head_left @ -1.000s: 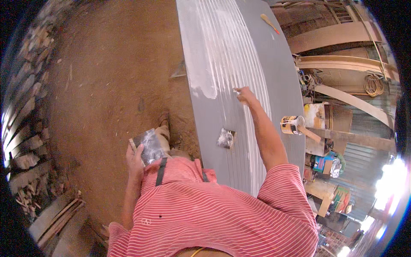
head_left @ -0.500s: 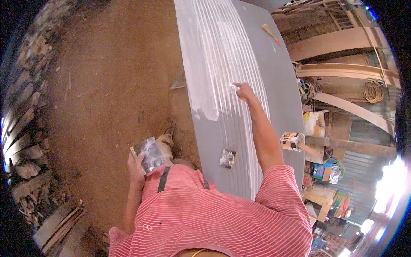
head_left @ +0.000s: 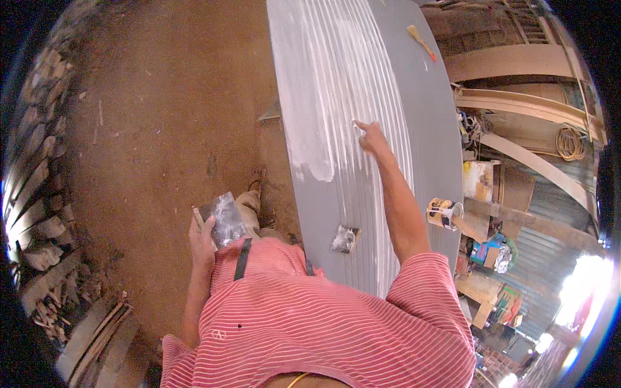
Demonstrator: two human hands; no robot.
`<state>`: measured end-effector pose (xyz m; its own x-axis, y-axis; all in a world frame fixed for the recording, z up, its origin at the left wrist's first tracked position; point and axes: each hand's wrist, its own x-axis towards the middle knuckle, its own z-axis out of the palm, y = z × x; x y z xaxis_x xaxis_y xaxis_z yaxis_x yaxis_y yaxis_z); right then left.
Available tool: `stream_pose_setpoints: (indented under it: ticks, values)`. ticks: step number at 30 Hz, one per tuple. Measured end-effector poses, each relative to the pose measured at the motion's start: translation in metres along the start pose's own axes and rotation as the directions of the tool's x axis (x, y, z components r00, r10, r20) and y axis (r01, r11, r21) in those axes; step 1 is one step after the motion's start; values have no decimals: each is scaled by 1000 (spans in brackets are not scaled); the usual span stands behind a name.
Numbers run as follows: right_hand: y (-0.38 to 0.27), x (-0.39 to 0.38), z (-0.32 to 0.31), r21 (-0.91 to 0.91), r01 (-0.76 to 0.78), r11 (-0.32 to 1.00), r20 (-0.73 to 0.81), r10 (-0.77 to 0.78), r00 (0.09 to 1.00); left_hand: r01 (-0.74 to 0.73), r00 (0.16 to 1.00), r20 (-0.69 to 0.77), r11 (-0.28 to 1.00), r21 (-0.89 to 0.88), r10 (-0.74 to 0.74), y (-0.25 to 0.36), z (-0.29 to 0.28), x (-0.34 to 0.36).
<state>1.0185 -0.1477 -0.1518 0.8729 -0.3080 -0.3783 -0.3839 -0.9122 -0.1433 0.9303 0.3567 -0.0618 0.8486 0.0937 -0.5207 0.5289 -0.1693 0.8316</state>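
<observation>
Beside my left thigh, my left hand point(head_left: 203, 239) is closed round a broad flat spreader point(head_left: 224, 218), its metal face smeared with white. My right hand point(head_left: 374, 138) reaches over a long grey grooved panel point(head_left: 323, 213). Its index finger is stretched out toward the white-coated grooves, the other fingers curl in, and I see nothing held. White filler point(head_left: 317, 103) covers the left and middle strips of the panel. A smaller smeared plate point(head_left: 345, 238) lies on the panel nearer to me. Whether the fingertip touches the surface is hard to tell.
At the panel's right edge a tin point(head_left: 443, 213) lies tilted, with a wooden stick point(head_left: 471, 227) coming out of it. A paint brush point(head_left: 421, 43) rests at the far right of the panel. Curved boards point(head_left: 504, 64) and a coil point(head_left: 570, 143) are farther right; stacked scraps point(head_left: 42, 252) line the left.
My right index finger has shifted slightly over the grooves and the hand has turned a little. The spreader in my left hand has risen slightly. The whole view has shifted a little.
</observation>
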Motion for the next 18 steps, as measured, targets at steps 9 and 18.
stream_pose_setpoints:
  ticks: [9, 18]
  values:
    - [-25, -26, -17, -9, -47, 999, 82, 48, 995, 2, 999, 42, 985, -175, 5, -47, -13, 11]
    - [19, -67, 19, -11, -25, 1000, 63, 25, 998, -305, 952, 2, 945, 115, 307, -74, -17, 4]
